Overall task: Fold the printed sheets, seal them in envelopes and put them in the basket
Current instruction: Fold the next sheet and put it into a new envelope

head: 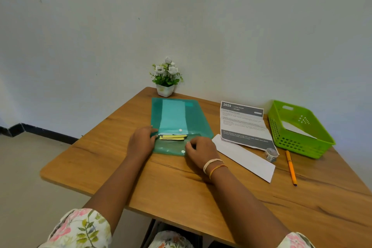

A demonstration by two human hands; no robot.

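A teal folder is held at its flap by curled fingers of the left hand and right hand.

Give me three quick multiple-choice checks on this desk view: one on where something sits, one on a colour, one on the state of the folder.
1. Where does the tape roll sit?
A. Inside the basket
B. On the white envelope, left of the pen
C. Beside the flower pot

2. What colour is the basket?
A. Bright green
B. Red
C. Black

3. How is the teal folder now?
A. Snapped shut, untouched
B. Standing upright against the wall
C. Flap open, both hands on it

Answers:
1 B, the roll rests on the envelope, with the orange pen just to its right.
2 A, its slotted walls are bright green.
3 C, the flap lies unsnapped toward the person, with the left hand at its left edge and the right hand on the flap.
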